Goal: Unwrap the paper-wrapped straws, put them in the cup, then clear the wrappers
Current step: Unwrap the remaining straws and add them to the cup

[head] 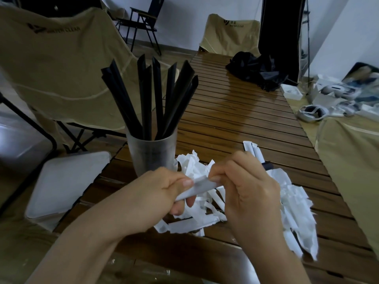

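Fingers of both hands curl round one wrapped straw (196, 189) over the table (235, 111): left hand (164, 191) grips its lower end, right hand (244, 181) pinches the top, prob. tearing. Cup (151, 154) w/ approx. ten black straws (155, 99) stands behind left hand. Wrappers (291, 212) piled right; a couple wrapped ones (254, 152) left, clearing not begun.

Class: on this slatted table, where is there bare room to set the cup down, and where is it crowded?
Free: the slats between the cup, the black cloth and the wrapper pile. Crowded: the near middle, where both hands work a wrapped straw over that pile.
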### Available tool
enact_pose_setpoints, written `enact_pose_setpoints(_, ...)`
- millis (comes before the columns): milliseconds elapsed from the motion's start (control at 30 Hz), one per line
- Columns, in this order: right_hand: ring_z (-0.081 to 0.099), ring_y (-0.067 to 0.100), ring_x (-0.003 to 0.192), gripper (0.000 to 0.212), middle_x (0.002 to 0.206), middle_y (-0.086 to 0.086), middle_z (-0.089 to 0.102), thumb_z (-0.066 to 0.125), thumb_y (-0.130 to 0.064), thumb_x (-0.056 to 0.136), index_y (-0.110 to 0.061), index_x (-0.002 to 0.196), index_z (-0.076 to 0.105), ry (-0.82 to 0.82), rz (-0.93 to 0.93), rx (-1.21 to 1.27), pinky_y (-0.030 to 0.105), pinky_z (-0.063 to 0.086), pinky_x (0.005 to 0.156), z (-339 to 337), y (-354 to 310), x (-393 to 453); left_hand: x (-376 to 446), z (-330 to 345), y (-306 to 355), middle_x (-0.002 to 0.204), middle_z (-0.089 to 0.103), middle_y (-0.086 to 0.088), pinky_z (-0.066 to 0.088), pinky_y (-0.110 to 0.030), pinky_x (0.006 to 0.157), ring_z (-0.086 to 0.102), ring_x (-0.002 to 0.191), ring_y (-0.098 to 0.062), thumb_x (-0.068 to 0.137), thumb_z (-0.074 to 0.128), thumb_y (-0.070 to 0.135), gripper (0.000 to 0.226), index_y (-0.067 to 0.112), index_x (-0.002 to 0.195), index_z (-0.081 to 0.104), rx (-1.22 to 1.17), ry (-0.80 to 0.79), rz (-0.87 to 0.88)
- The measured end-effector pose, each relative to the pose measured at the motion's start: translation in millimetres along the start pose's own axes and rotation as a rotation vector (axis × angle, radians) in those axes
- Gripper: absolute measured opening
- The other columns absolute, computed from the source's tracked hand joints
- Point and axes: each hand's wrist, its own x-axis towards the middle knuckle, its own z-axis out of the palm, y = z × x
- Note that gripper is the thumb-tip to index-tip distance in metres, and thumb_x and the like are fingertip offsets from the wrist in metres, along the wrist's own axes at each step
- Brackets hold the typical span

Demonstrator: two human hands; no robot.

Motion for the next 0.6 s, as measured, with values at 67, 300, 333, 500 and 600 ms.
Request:
enact_pose_setpoints(67, 0.055, 0.019, 0.068, 0.023, 0.074, 0.000, 0.058, 0.047, -0.001, 0.082, -0.009, 0.071, 0.066, -0.006, -0.008, 0.004, 0.027, 0.043, 0.057, -2, 0, 0, 0, -1, 0, 0.050, 0.051, 0.009, 0.031, -0.010, 0.044, 0.039, 0.037, -0.002, 0.101, 0.032, 0.034, 0.038, 0.025, 0.078, 0.061, -0.049, -0.005, 0.000)
enact_pose_setpoints(300, 0.051, 0.016, 0.075, 0.020, 0.077, -0.004, 0.061, 0.052, -0.015, 0.087, -0.015, 0.076, 0.068, -0.068, 0.004, -0.075, 0.035, 0.045, 0.060, 1, 6, -4, 1, 0, -9, 0.083, 0.065, 0.018, 0.046, -0.020, 0.062, 0.056, 0.064, 0.001, 0.095, 0.041, 0.047, 0.015, 0.042, 0.102, 0.053, 0.049, 0.108, 0.046)
enact_pose_setpoints(333, 0.051, 0.015, 0.075, 0.019, 0.077, -0.006, 0.061, 0.052, -0.017, 0.086, -0.016, 0.076, 0.068, -0.082, 0.024, -0.070, 0.034, 0.045, 0.060, 0, 8, -4, 0, -1, -8, 0.092, 0.064, 0.020, 0.049, -0.020, 0.070, 0.059, 0.075, 0.004, 0.090, 0.047, 0.050, 0.015, 0.045, 0.104, 0.049, 0.062, 0.124, 0.057)
enact_pose_setpoints(500, 0.052, 0.015, 0.073, 0.015, 0.076, -0.007, 0.060, 0.055, -0.015, 0.083, -0.016, 0.075, 0.068, -0.156, 0.076, -0.034, 0.024, 0.040, 0.062, 3, 13, -5, 0, -1, -5, 0.092, 0.064, 0.020, 0.042, -0.013, 0.057, 0.060, 0.068, 0.005, 0.091, 0.056, 0.039, 0.010, 0.041, 0.099, 0.051, 0.147, 0.210, 0.048)
enact_pose_setpoints(600, 0.051, 0.016, 0.070, 0.013, 0.076, -0.006, 0.060, 0.062, -0.003, 0.076, -0.015, 0.075, 0.067, -0.194, 0.061, -0.043, 0.025, 0.039, 0.060, 5, 15, -6, 1, 0, -7, 0.083, 0.066, 0.024, 0.046, -0.020, 0.062, 0.060, 0.066, 0.004, 0.095, 0.048, 0.040, 0.006, 0.040, 0.100, 0.051, 0.208, 0.228, 0.038)
